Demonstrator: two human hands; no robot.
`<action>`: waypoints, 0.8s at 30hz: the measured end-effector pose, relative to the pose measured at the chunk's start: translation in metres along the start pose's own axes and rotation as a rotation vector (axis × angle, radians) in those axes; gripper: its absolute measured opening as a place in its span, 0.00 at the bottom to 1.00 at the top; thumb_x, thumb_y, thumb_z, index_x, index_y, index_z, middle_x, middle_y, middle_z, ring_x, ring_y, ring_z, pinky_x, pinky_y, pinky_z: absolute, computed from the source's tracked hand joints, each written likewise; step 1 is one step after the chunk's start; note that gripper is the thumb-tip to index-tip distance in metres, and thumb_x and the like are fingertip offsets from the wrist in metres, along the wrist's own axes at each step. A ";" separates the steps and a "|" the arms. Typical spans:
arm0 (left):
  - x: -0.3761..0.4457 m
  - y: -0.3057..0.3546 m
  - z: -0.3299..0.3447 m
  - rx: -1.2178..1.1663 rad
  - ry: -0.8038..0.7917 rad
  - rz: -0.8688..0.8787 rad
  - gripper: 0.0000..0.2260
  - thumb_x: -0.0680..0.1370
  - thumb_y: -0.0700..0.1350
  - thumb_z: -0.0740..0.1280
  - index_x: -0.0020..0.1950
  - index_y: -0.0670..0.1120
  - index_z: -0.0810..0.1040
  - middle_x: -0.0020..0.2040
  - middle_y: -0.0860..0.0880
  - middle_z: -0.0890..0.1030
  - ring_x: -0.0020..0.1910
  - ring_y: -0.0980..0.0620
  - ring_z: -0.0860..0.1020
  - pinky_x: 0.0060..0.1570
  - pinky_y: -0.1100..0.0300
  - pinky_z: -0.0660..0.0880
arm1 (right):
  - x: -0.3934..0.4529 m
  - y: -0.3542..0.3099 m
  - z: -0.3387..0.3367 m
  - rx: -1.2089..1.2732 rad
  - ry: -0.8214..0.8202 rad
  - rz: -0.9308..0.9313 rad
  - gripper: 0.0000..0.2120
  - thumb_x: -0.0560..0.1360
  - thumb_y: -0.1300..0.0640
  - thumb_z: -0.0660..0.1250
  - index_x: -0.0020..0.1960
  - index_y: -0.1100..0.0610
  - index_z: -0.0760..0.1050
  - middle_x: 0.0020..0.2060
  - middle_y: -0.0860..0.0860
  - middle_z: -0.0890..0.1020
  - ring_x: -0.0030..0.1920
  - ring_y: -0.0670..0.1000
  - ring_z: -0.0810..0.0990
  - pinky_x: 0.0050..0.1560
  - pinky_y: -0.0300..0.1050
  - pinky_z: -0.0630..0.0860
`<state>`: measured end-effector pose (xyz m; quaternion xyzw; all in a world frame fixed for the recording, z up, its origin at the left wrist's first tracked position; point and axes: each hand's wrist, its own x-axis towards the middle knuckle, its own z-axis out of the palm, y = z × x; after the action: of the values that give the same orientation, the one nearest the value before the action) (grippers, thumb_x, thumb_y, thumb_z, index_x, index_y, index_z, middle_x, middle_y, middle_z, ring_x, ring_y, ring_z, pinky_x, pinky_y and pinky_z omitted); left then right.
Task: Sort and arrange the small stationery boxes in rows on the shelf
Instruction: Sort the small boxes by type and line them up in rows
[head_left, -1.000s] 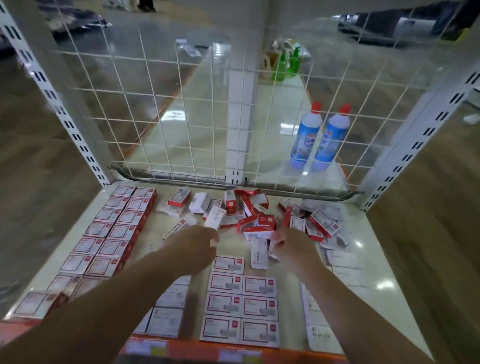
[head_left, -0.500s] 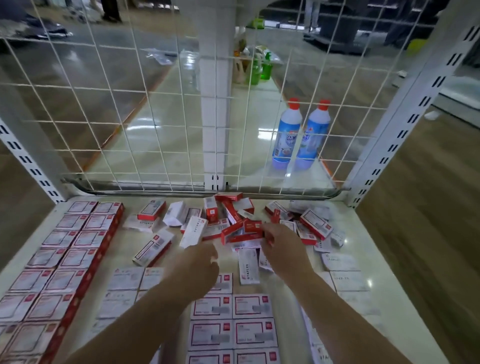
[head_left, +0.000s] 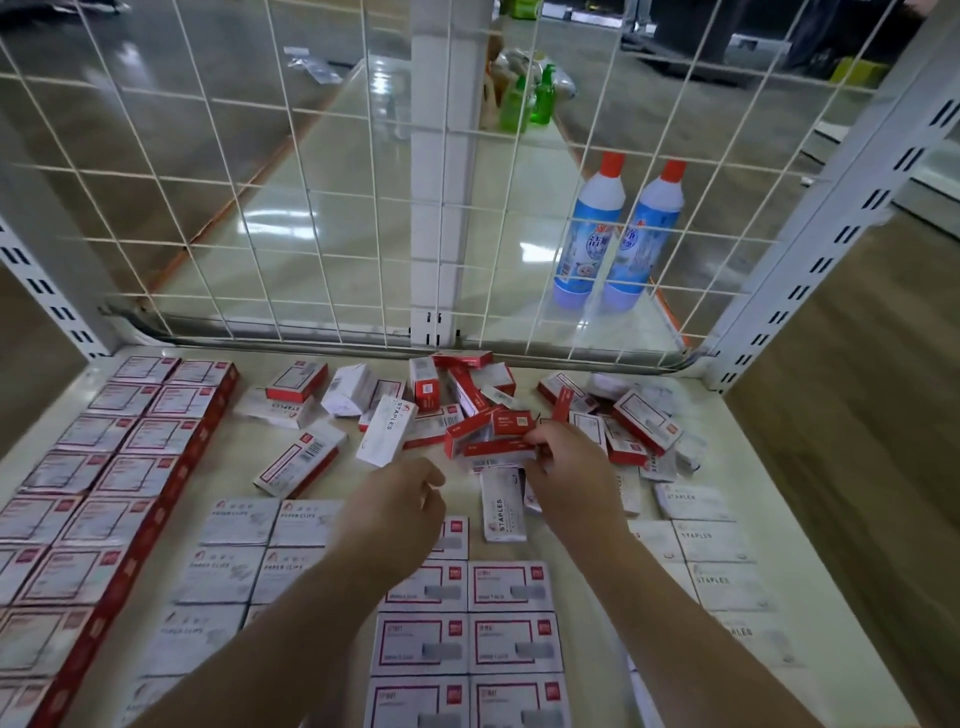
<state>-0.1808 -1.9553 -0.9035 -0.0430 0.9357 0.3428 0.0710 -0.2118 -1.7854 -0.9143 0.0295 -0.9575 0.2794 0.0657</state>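
my right hand (head_left: 563, 467) moved up into loose box pile (head_left: 498, 415) at frame centre — now pinching red box (head_left: 496, 448). left hand (head_left: 397, 512) drifted lower, loosely curled, holding nothing (i think). sorted rows (head_left: 119, 467) fill left and bottom; next pick underway.

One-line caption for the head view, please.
Right hand grips a red box from the unsorted pile; left hand hovers empty above sorted rows.
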 end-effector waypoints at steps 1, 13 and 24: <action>0.001 0.000 0.000 0.000 -0.001 -0.002 0.11 0.79 0.44 0.59 0.59 0.51 0.75 0.53 0.52 0.77 0.47 0.55 0.74 0.46 0.63 0.73 | -0.001 0.001 0.001 0.011 0.003 -0.001 0.05 0.77 0.61 0.61 0.48 0.56 0.75 0.43 0.47 0.76 0.42 0.45 0.70 0.37 0.30 0.63; -0.005 -0.002 -0.004 0.053 -0.006 0.014 0.10 0.79 0.44 0.60 0.59 0.50 0.75 0.57 0.51 0.78 0.52 0.54 0.74 0.52 0.61 0.73 | -0.028 0.006 0.005 0.125 -0.037 0.223 0.07 0.73 0.57 0.67 0.47 0.50 0.70 0.41 0.43 0.74 0.41 0.42 0.71 0.43 0.34 0.68; -0.025 -0.001 -0.005 0.360 -0.163 0.169 0.16 0.80 0.47 0.56 0.68 0.52 0.69 0.65 0.55 0.69 0.62 0.56 0.69 0.58 0.61 0.71 | -0.050 0.000 0.017 0.001 -0.142 0.303 0.16 0.70 0.42 0.70 0.48 0.51 0.70 0.44 0.44 0.73 0.47 0.45 0.73 0.48 0.37 0.70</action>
<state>-0.1569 -1.9587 -0.8965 0.0768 0.9733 0.1769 0.1241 -0.1647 -1.7932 -0.9358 -0.0954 -0.9531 0.2838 -0.0449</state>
